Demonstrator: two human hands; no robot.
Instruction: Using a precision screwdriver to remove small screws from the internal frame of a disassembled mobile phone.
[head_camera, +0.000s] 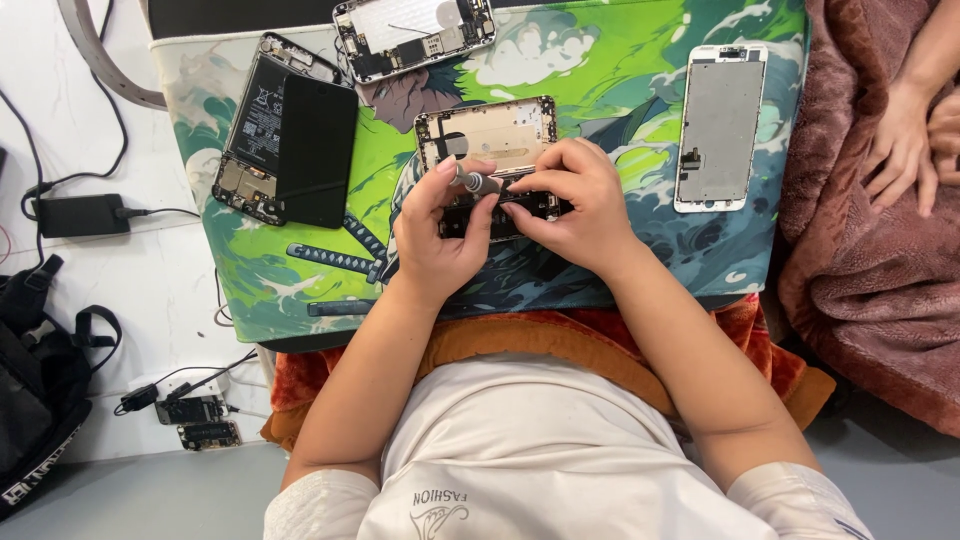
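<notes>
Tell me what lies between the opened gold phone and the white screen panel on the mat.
Head view: only bare printed mat lies between the gold phone and white screen panel.

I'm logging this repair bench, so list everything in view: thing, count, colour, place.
Work mat: one, green and white cartoon print, centre.
Gold phone frame: one, opened, under the hands.
Opened phones: two, black one at left, another at top.
Screen panel: one, white-edged, right on mat.
Power adapter: one, black, far left.
Black bag: one, lower left.
Brown blanket: one, right.
Another person's hand: one, on blanket.
Screwdriver: one, grey, in left hand.
Right hand: steadies the frame.
</notes>
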